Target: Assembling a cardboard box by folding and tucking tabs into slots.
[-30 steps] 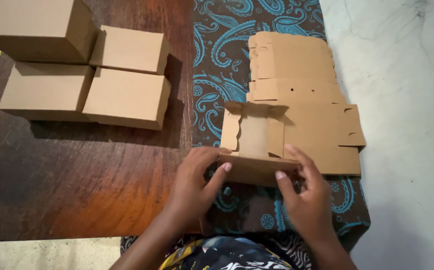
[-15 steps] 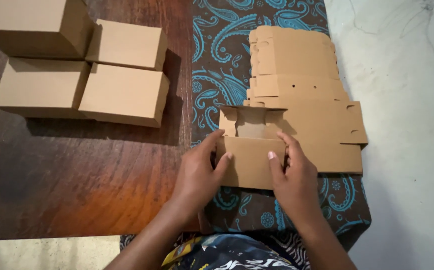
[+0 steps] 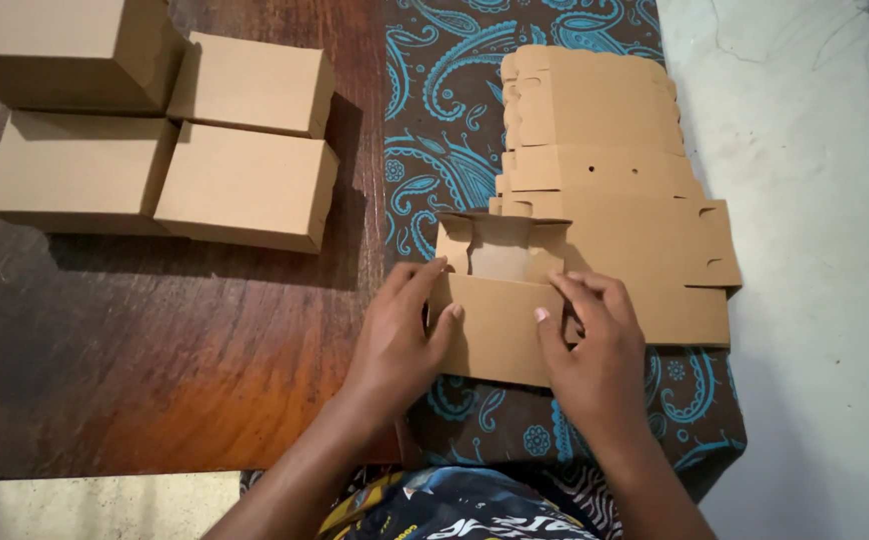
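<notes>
Left hand (image 3: 395, 345) and right hand (image 3: 595, 355), fingers spread, grip a half-folded brown cardboard box blank (image 3: 500, 300) atop the flat brown cardboard stack (image 3: 605, 150).

A half-folded brown cardboard box (image 3: 500, 300) sits at the near edge of a teal paisley cloth (image 3: 435, 130), its front flap up and its back and side walls raised around an open well, with the left hand (image 3: 400, 340) and right hand (image 3: 595, 350) pressed against it from either side. Just behind and to the right lies a stack of flat, die-cut box blanks (image 3: 605, 150) in the same plain brown. On the wooden counter (image 3: 155, 370) to the left, four closed rectangular cardboard boxes (image 3: 245, 185) stand clustered together, unprinted.
</notes>
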